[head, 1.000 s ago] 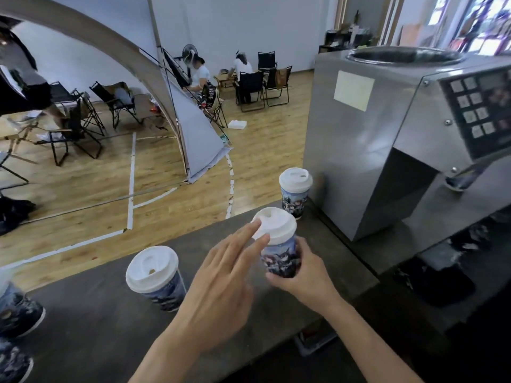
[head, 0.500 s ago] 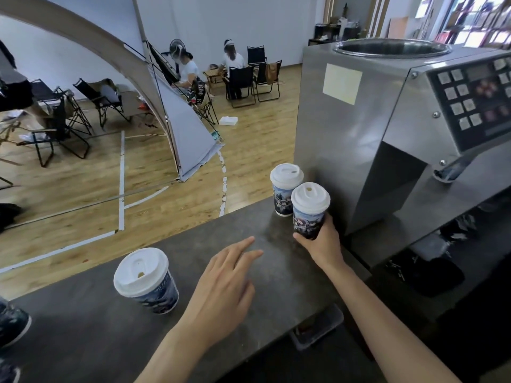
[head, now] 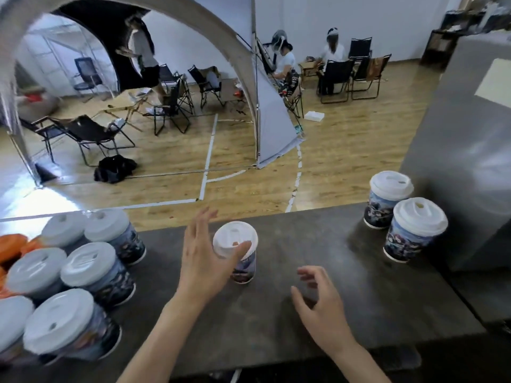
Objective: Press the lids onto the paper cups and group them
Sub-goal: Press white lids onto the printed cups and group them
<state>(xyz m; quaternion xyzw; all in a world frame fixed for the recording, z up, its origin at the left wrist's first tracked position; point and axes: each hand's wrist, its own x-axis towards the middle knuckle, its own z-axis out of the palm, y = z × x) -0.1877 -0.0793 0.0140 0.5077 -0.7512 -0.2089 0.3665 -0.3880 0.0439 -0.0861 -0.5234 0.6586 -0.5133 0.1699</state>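
**Bench** (head: 276,313): a dark, matt surface that spans the view. Its far edge borders a wooden floor.

**Steel machine** (head: 456,161): a grey metal housing at the bench's right end, partly cut off by the frame.

**Left group of cups** (head: 88,272): six printed paper cups can be counted, each with a white lid seated. They stand packed together at the left end of the bench, from the far edge to the near edge, and are blurred. Something orange (head: 13,244) lies just beyond them at the left edge; it cannot be identified.

**Right pair of cups** (head: 414,236): two lidded cups stand upright and just beside one another at the far right corner, close against the machine.

**Single cup** (head: 244,268): this cup stands upright near the middle of the far edge, well apart from both groups. Its white lid (head: 235,239) is on.

**Left hand** (head: 201,261): it is placed against the left side of the single cup. The fingers are straight and spread beside the lid, and the thumb lies across the lid's near rim. It is not clasped round the cup.

**Right hand** (head: 320,308): it hovers right of the single cup, toward the near edge. The fingers are loosely curled and hold nothing. The two hands are apart.
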